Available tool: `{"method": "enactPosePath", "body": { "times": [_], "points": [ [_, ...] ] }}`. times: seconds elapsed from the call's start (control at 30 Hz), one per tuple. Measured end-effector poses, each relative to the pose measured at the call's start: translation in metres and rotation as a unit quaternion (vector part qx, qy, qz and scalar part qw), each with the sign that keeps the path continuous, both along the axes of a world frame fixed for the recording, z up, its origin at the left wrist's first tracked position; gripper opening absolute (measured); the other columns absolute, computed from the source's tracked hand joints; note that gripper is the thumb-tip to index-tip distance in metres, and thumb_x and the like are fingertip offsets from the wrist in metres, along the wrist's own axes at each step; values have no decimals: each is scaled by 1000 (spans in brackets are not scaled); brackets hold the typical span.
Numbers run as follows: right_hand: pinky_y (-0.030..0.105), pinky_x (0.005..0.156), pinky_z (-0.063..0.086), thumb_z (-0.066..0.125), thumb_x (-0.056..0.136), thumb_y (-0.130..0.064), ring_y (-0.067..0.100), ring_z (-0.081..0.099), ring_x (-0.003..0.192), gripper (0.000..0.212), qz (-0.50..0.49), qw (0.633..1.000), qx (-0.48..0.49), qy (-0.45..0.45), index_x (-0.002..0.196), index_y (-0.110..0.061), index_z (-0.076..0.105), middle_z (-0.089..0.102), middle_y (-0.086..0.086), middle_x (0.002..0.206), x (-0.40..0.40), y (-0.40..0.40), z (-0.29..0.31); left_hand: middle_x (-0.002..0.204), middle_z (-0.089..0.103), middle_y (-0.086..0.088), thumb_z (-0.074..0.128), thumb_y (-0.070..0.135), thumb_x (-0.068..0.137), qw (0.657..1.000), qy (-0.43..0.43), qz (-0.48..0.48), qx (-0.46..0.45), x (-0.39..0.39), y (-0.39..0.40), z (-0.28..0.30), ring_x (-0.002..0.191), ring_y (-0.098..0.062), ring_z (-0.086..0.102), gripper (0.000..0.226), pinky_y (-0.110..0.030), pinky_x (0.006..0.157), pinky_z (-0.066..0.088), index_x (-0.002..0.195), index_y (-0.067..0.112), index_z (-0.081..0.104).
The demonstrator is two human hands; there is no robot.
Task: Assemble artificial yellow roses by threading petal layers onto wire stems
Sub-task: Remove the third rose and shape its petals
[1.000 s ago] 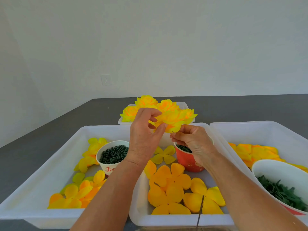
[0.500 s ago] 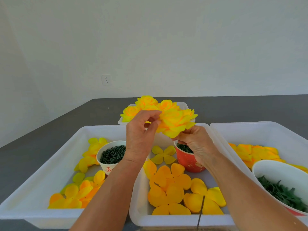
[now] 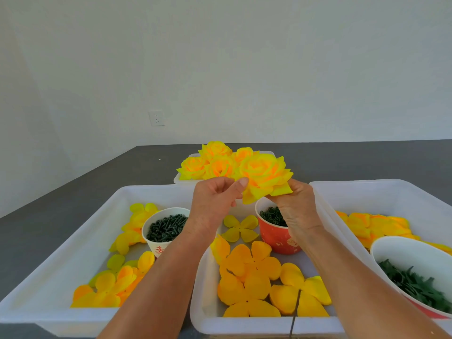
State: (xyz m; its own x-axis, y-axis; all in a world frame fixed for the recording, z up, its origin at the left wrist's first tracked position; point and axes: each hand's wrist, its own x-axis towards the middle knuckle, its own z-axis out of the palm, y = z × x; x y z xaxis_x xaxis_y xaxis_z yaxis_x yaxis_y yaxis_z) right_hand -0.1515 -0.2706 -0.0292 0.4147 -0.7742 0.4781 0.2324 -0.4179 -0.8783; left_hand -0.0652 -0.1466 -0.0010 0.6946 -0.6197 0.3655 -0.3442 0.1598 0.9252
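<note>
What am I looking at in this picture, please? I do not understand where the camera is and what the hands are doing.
The camera sits on a person's head and looks down at their own bare hands; there is no machine. The left hand and the right hand together hold one yellow fabric rose above a red cup of dark green parts. Below are white trays with loose yellow petal layers and a white cup of dark pegs. Finished roses lie in a tray behind.

Four white trays (image 3: 73, 241), three cups (image 3: 159, 248) of green parts, two hands (image 3: 212, 204), one held rose (image 3: 265, 174) and four finished roses (image 3: 215, 149) show.
</note>
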Motion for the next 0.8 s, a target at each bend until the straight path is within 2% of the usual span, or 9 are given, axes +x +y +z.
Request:
{"method": "enactPosePath", "body": {
  "times": [0.07, 0.1, 0.17, 0.27, 0.37, 0.5, 0.6, 0.67, 0.8],
  "points": [
    [28, 68, 51, 72, 79, -5, 13, 61, 72, 8, -2, 1000, -7, 6, 87, -2, 72, 69, 8, 77, -1, -1, -1, 58, 53, -6, 69, 26, 80, 1000, 16, -13, 15, 2, 0, -1, 54, -11, 45, 37, -18, 52, 38, 74, -10, 61],
    [23, 66, 51, 70, 81, -4, 7, 60, 69, 3, 1, 1000, -14, 6, 83, -3, 72, 69, 1, 72, -1, -1, -1, 59, 52, -8, 70, 25, 80, 999, 25, -23, 26, 3, -1, -1, 55, -11, 45, 38, -20, 52, 38, 75, -11, 61],
    [9, 55, 44, 68, 82, -2, -6, 53, 54, 21, 5, 1000, -25, 4, 65, -14, 67, 62, -17, 53, -1, -2, -1, 63, 56, -9, 71, 22, 79, 997, 43, -41, 47, 4, -1, -1, 58, -12, 46, 31, -21, 53, 38, 78, -8, 63],
    [8, 49, 39, 65, 81, 6, -6, 47, 46, 42, 14, 1000, -27, 6, 54, -24, 56, 56, -20, 43, -2, -4, -3, 71, 60, -12, 70, 14, 80, 995, 64, -54, 51, 4, 1, -2, 58, -10, 50, 15, -18, 50, 39, 79, 0, 65],
    [16, 55, 45, 67, 78, 10, -4, 48, 50, 39, 18, 999, -38, 14, 56, -22, 60, 58, -17, 47, -1, -3, -1, 64, 64, -4, 64, 11, 85, 995, 61, -61, 42, 4, 1, -2, 55, -6, 57, 8, -15, 49, 41, 76, 10, 65],
    [35, 69, 52, 68, 73, 16, 20, 59, 68, 15, 30, 997, -71, 26, 80, 3, 71, 69, 16, 74, -2, 0, 2, 62, 56, -8, 59, 2, 87, 997, 60, -34, 31, 5, -1, -1, 47, -6, 50, 15, -16, 44, 39, 73, 9, 59],
    [18, 66, 50, 64, 79, 14, 1, 59, 62, 11, 21, 994, -101, 44, 86, 8, 70, 66, 14, 82, 0, -1, -1, 64, 47, -15, 57, -9, 83, 999, 45, -11, 7, 7, -1, -1, 44, -11, 40, 16, -18, 39, 34, 74, 5, 55],
    [9, 61, 46, 63, 80, 12, 1, 56, 58, 9, 16, 993, -107, 50, 85, 9, 70, 63, 9, 78, 1, -1, -2, 65, 45, -17, 54, -13, 81, 1000, 15, 5, -4, 7, -1, -1, 47, -16, 37, 15, -20, 41, 33, 75, 1, 55],
    [13, 59, 47, 63, 81, 10, 7, 56, 58, 9, 2, 994, -99, 55, 78, 9, 70, 64, 14, 72, 3, -3, -3, 64, 49, -18, 57, -14, 79, 997, -71, 16, -20, 6, -2, -1, 57, -21, 38, 19, -26, 51, 34, 69, 2, 56]
  ]
}}
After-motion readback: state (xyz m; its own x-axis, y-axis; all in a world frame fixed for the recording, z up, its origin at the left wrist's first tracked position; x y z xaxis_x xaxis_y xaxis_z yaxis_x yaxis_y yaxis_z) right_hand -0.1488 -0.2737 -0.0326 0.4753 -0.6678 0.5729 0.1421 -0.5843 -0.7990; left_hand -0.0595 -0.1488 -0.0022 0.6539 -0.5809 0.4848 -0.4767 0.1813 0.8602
